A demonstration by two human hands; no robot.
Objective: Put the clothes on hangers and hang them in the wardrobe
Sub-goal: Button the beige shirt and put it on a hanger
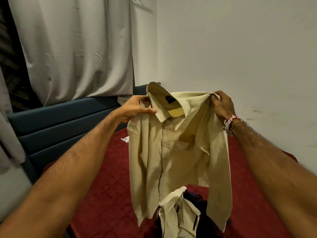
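A pale beige button-up shirt [173, 152] hangs in the air in front of me, collar up, front facing me. My left hand [137, 107] grips its left shoulder beside the collar. My right hand [223, 104], with beaded bracelets at the wrist, pinches the other shoulder. Both sleeves dangle down over the bed. No hanger is in view.
Below the shirt, a cream garment [178, 213] lies on dark clothes [200, 200] on the red quilted bed [106, 194]. A blue padded headboard [56, 121] and grey curtain [75, 48] stand at the left, a white wall [240, 48] at the right.
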